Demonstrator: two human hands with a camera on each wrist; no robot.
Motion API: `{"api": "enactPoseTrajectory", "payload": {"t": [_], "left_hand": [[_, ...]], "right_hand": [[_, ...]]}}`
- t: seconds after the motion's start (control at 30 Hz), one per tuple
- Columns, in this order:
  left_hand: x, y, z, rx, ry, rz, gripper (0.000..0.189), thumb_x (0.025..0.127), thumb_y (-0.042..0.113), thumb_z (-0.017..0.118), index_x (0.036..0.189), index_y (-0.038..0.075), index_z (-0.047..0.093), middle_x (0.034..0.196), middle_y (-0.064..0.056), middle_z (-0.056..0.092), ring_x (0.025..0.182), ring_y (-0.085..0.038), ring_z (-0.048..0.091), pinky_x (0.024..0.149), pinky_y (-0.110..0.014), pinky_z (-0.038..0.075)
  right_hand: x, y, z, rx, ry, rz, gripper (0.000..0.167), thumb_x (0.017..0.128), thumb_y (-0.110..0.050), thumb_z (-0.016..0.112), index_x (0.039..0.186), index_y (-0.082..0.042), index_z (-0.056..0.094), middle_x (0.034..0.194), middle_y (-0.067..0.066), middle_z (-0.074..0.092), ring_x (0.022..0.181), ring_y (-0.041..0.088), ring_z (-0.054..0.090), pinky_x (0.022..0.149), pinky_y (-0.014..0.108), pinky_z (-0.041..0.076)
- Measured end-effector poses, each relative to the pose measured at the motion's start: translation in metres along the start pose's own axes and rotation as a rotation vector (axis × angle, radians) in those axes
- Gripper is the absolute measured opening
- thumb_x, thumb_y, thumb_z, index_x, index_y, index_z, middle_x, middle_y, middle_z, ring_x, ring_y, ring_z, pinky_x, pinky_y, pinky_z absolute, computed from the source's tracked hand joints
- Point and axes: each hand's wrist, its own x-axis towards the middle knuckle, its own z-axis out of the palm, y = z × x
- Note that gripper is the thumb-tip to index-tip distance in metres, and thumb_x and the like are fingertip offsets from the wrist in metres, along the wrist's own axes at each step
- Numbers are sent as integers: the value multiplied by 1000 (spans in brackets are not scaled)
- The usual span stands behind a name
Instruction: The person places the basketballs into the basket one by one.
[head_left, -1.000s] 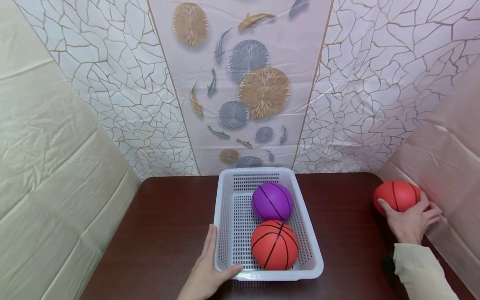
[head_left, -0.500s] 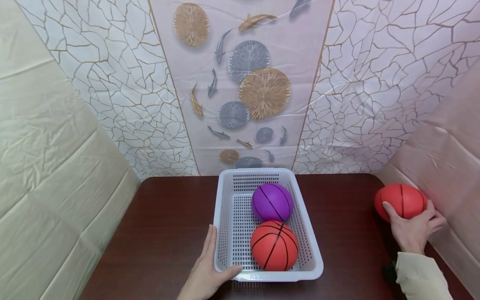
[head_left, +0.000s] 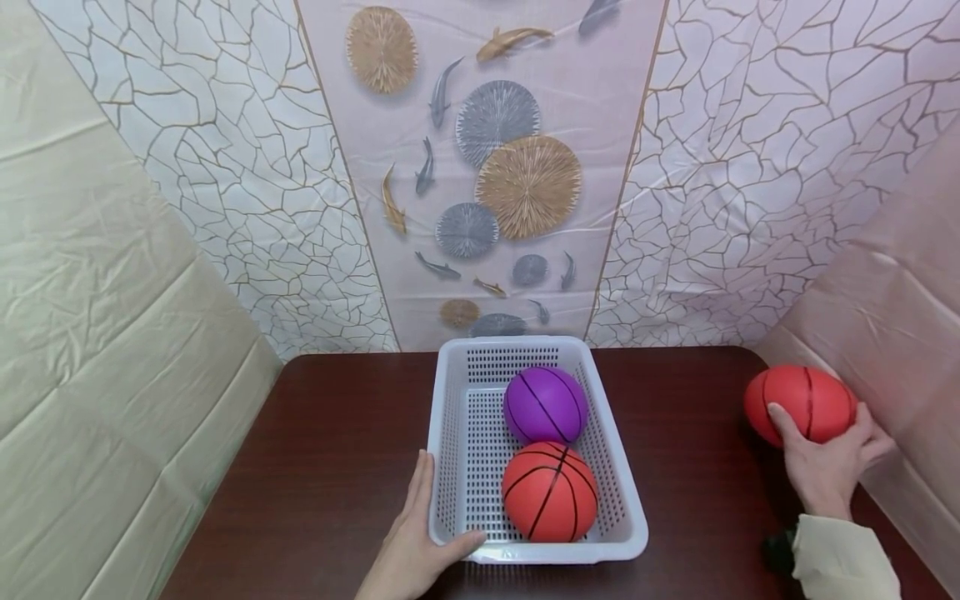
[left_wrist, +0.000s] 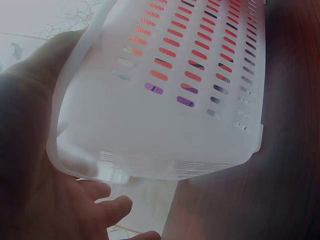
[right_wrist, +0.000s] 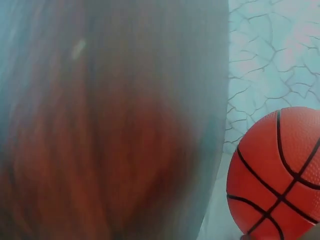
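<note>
At the right end of the table (head_left: 337, 467), beside the cloth wall (head_left: 903, 325), noted red ball (head_left: 787, 400) held in right hand (head_left: 823, 468), thumb across near side. Cannot tell whether lifted. Well apart to the left, found basket (head_left: 562, 552) containing purple ball (head_left: 545, 405) and, nearer, second red ball (head_left: 550, 493). At basket's near left corner, noted left hand (head_left: 411, 542), thumb at rim, fingers extended along outer side.

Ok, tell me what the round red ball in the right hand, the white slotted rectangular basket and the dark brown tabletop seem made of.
Red ball: probably rubber or vinyl, matte; its skin looks pebbled.
White basket: likely plastic, smooth; thin moulded walls with even slots.
Dark brown tabletop: wood or laminate, I can't tell; faint grain, low sheen.
</note>
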Motion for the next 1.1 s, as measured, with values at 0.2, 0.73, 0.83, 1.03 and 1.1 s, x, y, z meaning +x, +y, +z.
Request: {"api": "enactPoseTrajectory", "payload": {"t": [0.2, 0.73, 0.83, 1.03, 1.1], "left_hand": [[-1, 1, 0, -1, -2, -5, 117, 74, 64, 73, 158, 26, 1, 163, 6, 1, 139, -39, 28, 99, -63, 36], [0, 2, 0, 3, 9, 2, 116, 75, 60, 75, 158, 24, 3, 163, 5, 1, 140, -37, 26, 100, -63, 35], [1, 2, 0, 2, 10, 3, 116, 75, 59, 76, 158, 24, 3, 163, 4, 1, 141, -36, 25, 101, -62, 35], [1, 1, 1, 3, 10, 1, 117, 74, 60, 76, 158, 24, 3, 163, 4, 1, 141, -36, 25, 101, -62, 35], [1, 1, 1, 2, 9, -1, 117, 74, 60, 76, 158, 24, 3, 163, 4, 1, 141, -36, 26, 101, -63, 35]], "right_hand": [[-5, -7, -6, 219, -46, 182, 92, 80, -45, 76, 151, -33, 18, 147, -8, 13, 134, 5, 19, 114, 30, 24], [-13, -16, -8, 438, -39, 191, 84, 80, -29, 81, 146, -27, 30, 139, -13, 29, 120, 1, 37, 99, 12, 36], [-16, -19, -7, 484, -27, 168, 80, 79, -23, 82, 143, -25, 35, 133, -12, 37, 113, 2, 43, 85, 6, 41], [-20, -24, -7, 497, -29, 165, 81, 79, -22, 82, 144, -25, 34, 125, -13, 39, 104, 1, 45, 70, 5, 43], [-22, -26, -7, 509, -33, 157, 80, 80, -21, 81, 144, -24, 34, 123, -13, 40, 101, 1, 46, 67, 4, 43]]}}
